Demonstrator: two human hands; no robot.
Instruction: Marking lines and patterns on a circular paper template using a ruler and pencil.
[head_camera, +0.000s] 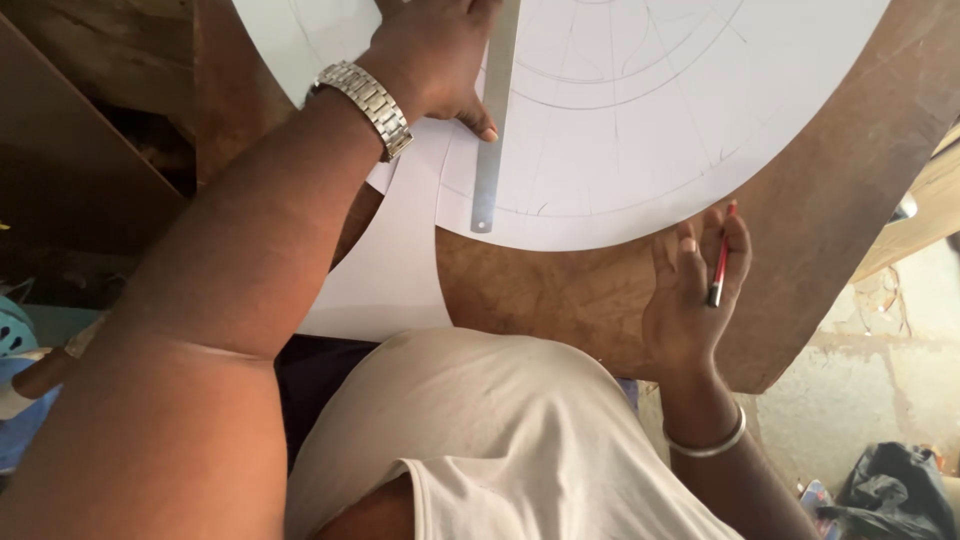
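Soft daylight from the right, bright white paper (640, 110), dim shadowed left side, sharp focus, slight wide-angle stretch

A silver metal link wristwatch (365, 105) circles the left wrist in the upper left of the frame. A thin silver bangle (708, 443) rings the right wrist at lower right. A pale cream sleeveless top (490, 430) covers the torso at bottom centre; both arms are bare.

one ruler (495, 120), one pencil (720, 262)

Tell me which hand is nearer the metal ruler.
Left. The left hand presses on the metal ruler; the right hand holds a red pencil off the sheet.
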